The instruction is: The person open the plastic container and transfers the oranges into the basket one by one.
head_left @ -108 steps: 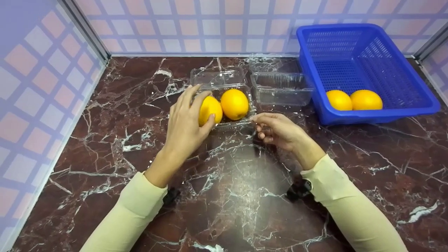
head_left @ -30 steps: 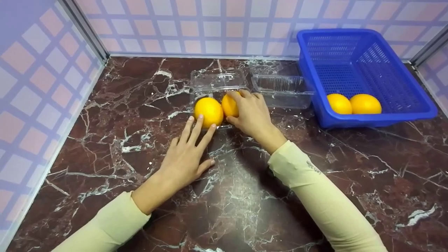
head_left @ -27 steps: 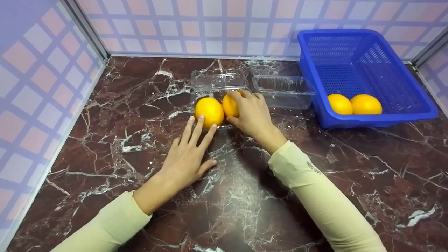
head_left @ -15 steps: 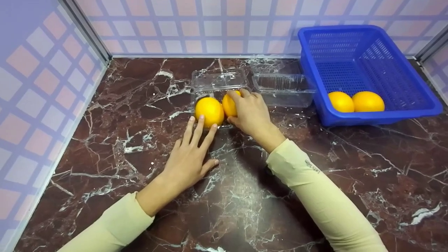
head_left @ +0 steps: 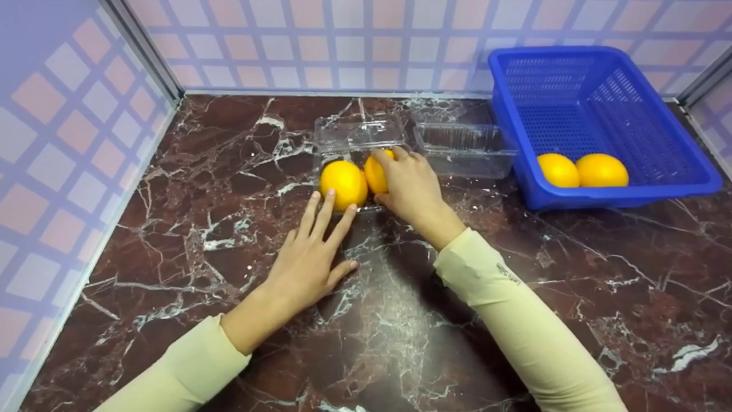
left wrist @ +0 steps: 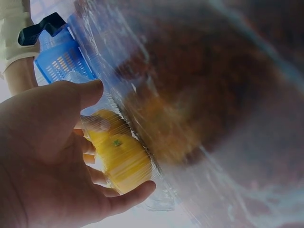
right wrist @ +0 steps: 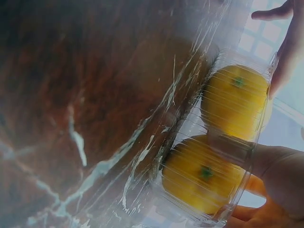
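Two oranges sit side by side in a clear plastic clamshell box, its lid folded back toward the rear wall. My right hand grips the right orange, fingers over its top and right side, thumb at the front. In the right wrist view that thumb reaches inside the ribbed front wall, between the right orange and the left one. My left hand lies with straight, spread fingers, fingertips right at the box's front edge by the left orange.
Behind and right of my right hand stands a second open clear plastic box. Against it at the right is a blue perforated basket holding two more oranges. Patterned panels border the dark marbled tabletop.
Earlier my left hand held the left orange; it has let go and drawn back to the box's front. My right hand has gone from the box's front-right corner onto the right orange. Both stay nearly still lately.
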Demonstrator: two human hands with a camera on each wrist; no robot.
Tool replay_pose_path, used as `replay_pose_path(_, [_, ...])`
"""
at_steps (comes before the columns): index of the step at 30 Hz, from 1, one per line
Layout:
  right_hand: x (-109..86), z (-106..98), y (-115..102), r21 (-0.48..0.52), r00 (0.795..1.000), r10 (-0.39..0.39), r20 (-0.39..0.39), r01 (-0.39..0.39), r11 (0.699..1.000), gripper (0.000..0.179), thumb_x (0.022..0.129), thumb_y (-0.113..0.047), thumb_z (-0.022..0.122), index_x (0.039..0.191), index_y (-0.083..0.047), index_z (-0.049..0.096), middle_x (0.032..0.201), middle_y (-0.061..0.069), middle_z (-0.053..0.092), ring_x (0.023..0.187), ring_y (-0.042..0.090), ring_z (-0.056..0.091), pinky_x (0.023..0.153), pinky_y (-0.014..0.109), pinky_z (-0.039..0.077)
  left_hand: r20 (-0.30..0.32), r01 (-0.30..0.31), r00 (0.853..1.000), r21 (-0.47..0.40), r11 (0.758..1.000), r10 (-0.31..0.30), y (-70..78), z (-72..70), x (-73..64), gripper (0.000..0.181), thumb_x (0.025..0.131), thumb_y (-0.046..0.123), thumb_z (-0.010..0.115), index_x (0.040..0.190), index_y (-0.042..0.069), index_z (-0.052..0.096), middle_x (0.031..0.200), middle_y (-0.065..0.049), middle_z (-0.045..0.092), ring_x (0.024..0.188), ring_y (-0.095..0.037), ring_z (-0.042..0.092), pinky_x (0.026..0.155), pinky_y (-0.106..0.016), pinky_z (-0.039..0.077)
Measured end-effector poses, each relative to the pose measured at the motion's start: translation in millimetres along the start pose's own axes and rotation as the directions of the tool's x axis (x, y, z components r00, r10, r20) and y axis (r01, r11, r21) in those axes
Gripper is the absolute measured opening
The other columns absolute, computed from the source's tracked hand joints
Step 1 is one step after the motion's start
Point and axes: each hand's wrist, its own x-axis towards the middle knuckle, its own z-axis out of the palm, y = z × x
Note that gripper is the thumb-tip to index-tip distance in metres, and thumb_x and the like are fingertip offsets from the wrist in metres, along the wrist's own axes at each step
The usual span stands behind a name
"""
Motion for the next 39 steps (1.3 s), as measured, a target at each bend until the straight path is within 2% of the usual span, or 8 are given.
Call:
replay_pose_path(7, [-0.3,2.9,3.0,0.018,0.999,-0.031,-0.042,0.031,0.999,0.078,0.088,-0.026,0.089,0.156,-0.013,0.052,0.148,0.027,0.058,0.135,0.048,0.057,0.124,0.055,0.037,0.008,-0.006,1.000,-0.009,1.000,0.006,-3.2,0.9,1.8,0.087,0.104,0.047,0.064,0.172,0.021,0.017,0.178,-0.019,-0.001,0.164,-0.040,0.000,0.112,-0.070,0.043])
replay_pose_path(18, [1.4,3.8,1.4,0.018,0.999,-0.027,-0.039,0.028,0.999,0.078,0.085,-0.027,0.090,0.154,-0.015,0.054,0.144,0.026,0.061,0.134,0.048,0.058,0.122,0.055,0.040,-0.016,-0.004,1.000,0.000,1.000,0.004,-4.3,2.6,-1.2,0.088,0.103,0.047,0.066,0.172,0.020,0.018,0.178,-0.019,0.001,0.164,-0.041,0.003,0.112,-0.070,0.043])
replay_pose_path(28, [1.0,-0.7,3.3,0.037,0.999,-0.015,-0.044,0.016,0.999,0.076,0.084,-0.026,0.091,0.152,-0.015,0.058,0.141,0.024,0.063,0.131,0.046,0.060,0.119,0.054,0.043,0.005,-0.001,1.000,0.005,1.000,0.001,-1.7,-0.7,0.6,0.089,0.103,0.047,0.066,0.172,0.021,0.016,0.178,-0.017,-0.003,0.164,-0.039,0.001,0.113,-0.071,0.042])
replay_pose_path(39, [-0.8,1.8,3.5,0.033,0.998,-0.006,-0.068,0.009,0.999,0.074,0.085,-0.026,0.090,0.151,-0.016,0.058,0.140,0.024,0.063,0.129,0.047,0.061,0.115,0.055,0.047,-0.056,-0.028,0.998,0.022,0.999,0.030,-1.9,2.5,1.1,0.087,0.102,0.045,0.069,0.171,0.018,0.023,0.177,-0.021,0.006,0.163,-0.042,0.008,0.108,-0.069,0.047])
